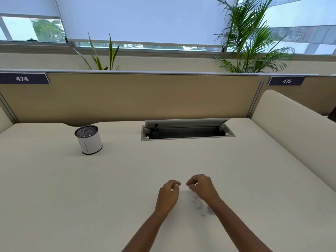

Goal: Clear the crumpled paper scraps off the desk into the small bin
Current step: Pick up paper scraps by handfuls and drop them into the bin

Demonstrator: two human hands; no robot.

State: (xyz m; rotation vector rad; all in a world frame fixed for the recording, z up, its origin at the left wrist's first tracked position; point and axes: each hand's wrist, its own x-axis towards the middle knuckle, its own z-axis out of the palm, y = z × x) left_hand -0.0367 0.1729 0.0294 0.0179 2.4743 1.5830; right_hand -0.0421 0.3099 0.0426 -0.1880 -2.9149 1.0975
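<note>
Open desk (109,179) separates small bin (88,139) from paper scraps (199,204) beside right wrist. Left hand (168,195) and right hand (201,188): fingers curled, hold unclear.

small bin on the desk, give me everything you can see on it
The small bin is a short cylinder of dark wire mesh, seen at the rim and inside, with a white paper-like sleeve round its wall bearing faint pen strokes, and a dark ring at the base. It stands upright, mouth open, at the far left of the cream desk, left of the open cable hatch. Only the desk touches it. Its contents are too dim to tell.
</note>
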